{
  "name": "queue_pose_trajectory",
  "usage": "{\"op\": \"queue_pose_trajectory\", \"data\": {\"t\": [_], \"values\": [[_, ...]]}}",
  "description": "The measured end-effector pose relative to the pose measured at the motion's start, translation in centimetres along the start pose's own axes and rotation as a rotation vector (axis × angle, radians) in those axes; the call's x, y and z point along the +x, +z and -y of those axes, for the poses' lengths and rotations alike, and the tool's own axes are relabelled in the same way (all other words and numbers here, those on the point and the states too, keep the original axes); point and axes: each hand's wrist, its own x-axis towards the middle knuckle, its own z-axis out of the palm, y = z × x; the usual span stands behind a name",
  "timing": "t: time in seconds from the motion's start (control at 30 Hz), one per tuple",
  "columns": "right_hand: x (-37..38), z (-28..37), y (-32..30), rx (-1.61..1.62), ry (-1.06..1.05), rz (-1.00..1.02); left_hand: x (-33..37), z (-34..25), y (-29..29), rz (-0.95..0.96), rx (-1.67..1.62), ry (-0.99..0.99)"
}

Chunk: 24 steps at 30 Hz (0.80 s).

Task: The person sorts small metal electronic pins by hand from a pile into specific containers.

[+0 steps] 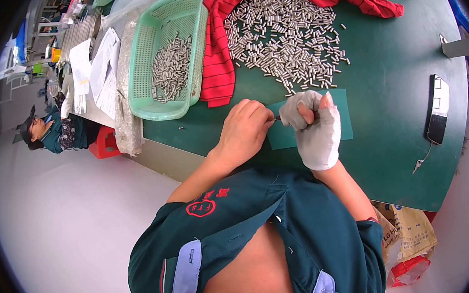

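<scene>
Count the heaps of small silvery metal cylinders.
2. One heap lies inside the pale-green perforated plastic basket; the other heap spreads over the dark-green tabletop beside the red striped cloth.

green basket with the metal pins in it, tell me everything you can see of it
The basket is pale green, plastic-looking and oblong, with rounded corners and perforated walls. It stands upright, open-topped, on the green table, beside the red striped cloth. Metal pins lie heaped inside, covering part of its floor. Neither the left hand nor the gloved right hand touches it.
</scene>
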Motion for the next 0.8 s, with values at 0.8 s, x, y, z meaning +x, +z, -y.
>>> {"op": "queue_pose_trajectory", "data": {"t": [0.8], "values": [[0.0, -0.5, 0.6, -0.239, 0.038, -0.073, -0.5, -0.1, 1.0, -0.115, -0.023, 0.004]]}}
